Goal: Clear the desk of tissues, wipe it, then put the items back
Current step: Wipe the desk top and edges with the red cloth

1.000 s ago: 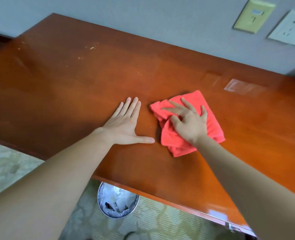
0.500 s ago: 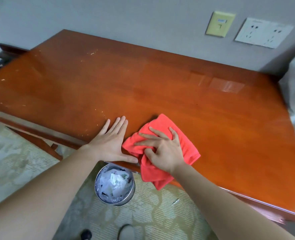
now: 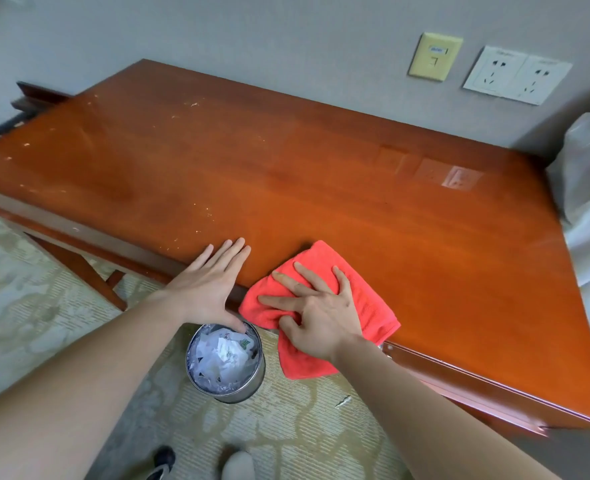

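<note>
At the near edge of the desk [image 3: 321, 188], pressing down on a red cloth [image 3: 366, 292] with the right hand [image 3: 321, 313], fingers spread wide to keep as much cloth as possible flat on the wood. Lies half on the desk top and half hanging off the edge, most likely to push dirt over the side.

Just left of the cloth, resting the left hand [image 3: 210, 285] flat on the same edge, four fingers close together, thumb out past the wood, holding nothing. Seems set there like a little wall, to stop crumbs from sliding away to the left and to steer them down.

Right below both hands, standing on the carpet, a round metal bin [image 3: 241, 393], already full of crumpled white tissues [image 3: 224, 355]. Looks put there on purpose, to catch falling bits.

No tissues left on the desk top, so probably done with that first job. Now in the wiping part, by the look of it. Farther back and to the left on the wood, lots of pale specks [image 3: 196, 216] not yet wiped. Shiny and clean-looking over on the right side. Nothing to put back anywhere in sight.

Next, most likely, more sweeps from the far left toward the near edge, taking care not to let the hanging cloth slip down into the bin.
</note>
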Tool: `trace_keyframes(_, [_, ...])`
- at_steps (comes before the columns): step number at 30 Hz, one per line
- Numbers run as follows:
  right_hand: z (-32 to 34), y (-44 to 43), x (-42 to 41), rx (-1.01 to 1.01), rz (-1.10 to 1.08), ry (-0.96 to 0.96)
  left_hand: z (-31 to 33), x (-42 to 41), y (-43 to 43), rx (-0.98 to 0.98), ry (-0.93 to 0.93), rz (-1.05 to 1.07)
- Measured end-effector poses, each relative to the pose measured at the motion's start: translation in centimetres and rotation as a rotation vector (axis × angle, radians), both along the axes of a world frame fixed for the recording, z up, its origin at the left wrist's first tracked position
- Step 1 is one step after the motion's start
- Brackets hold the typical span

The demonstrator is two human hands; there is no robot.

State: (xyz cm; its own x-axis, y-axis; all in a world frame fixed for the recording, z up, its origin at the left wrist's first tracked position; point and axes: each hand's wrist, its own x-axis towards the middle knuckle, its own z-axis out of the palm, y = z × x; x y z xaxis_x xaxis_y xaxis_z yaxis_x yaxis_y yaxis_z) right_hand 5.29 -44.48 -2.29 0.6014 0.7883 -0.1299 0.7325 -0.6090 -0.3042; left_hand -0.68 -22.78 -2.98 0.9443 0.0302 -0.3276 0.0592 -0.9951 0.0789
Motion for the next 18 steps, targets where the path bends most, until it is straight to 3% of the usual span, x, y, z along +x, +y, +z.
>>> trace_keyframes(10, [-0.3,5.6,2.2,-0.036,-0.16,-0.023,0.1,0.3,3.2,-0.033,-0.037,0.13])
trace_keyframes(18, [-0.7,9.9,5.6,-0.044,-0.182,-0.085,1.1,4.6,7.6,-0.065,0.008,0.065])
